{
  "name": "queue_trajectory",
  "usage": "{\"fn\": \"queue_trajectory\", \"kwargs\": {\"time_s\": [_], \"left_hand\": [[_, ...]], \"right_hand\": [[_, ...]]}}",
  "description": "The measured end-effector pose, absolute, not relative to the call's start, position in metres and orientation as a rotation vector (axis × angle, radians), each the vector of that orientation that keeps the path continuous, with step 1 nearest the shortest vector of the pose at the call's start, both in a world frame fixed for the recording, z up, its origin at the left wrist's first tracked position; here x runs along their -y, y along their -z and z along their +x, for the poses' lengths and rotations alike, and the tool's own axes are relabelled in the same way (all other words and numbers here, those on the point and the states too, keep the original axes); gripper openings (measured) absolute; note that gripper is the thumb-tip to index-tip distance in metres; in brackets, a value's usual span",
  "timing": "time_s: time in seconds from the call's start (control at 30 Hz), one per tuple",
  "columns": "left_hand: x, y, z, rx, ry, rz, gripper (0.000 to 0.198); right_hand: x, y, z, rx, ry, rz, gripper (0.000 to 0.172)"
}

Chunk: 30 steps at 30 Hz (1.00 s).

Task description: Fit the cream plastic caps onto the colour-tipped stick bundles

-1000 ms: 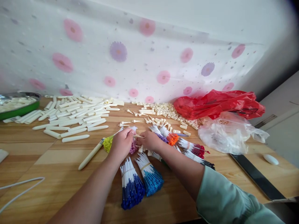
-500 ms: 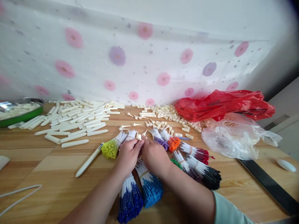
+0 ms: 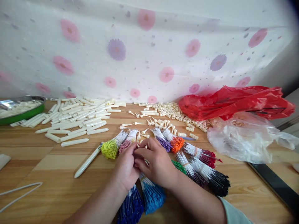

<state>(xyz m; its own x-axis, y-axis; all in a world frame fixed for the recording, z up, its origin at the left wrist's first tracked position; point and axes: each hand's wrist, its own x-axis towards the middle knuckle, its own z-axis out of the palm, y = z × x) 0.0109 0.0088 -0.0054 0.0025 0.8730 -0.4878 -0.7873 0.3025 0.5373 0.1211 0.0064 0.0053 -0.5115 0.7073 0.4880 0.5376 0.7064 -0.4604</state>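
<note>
My left hand (image 3: 126, 166) and my right hand (image 3: 156, 161) meet fingertip to fingertip over the wooden table (image 3: 46, 161), both pinched on a small cream part that I cannot make out. They hover above a fan of bundled thin refills with coloured ends: yellow (image 3: 111, 147), pink (image 3: 126, 143), purple (image 3: 161, 140), orange (image 3: 174, 141), red (image 3: 201, 154), black (image 3: 213, 177), light blue (image 3: 151, 194) and dark blue (image 3: 132, 207). A finished cream pen (image 3: 87, 161) lies left of my left hand.
A heap of cream pen barrels (image 3: 74, 119) lies at the back left beside a green tray (image 3: 21, 109). Small cream tips and springs (image 3: 163, 115) are scattered at the back. A red bag (image 3: 235, 101) and a clear bag (image 3: 245, 138) sit right. A white cord (image 3: 18, 191) loops near left.
Both hands have drawn back towards me from the scattered small parts, staying pressed together. The camera view shifted slightly, so the bundles now show more fully.
</note>
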Motion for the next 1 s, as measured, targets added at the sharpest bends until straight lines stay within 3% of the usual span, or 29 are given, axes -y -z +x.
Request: {"fn": "queue_trajectory", "kwargs": {"time_s": [0.27,0.5,1.0], "left_hand": [[-0.004,0.011,0.017,-0.944,-1.276,0.15,0.018],[0.0,0.014,0.019,-0.946,-1.237,0.299,0.024],[-0.004,0.011,0.014,-0.967,-1.258,0.358,0.025]], "right_hand": [[-0.006,-0.005,0.121,2.447,-0.317,-1.05,0.009],[0.002,-0.007,0.12,2.603,-0.082,-1.084,0.008],[0.008,-0.006,0.12,2.485,-0.007,-1.098,0.004]]}}
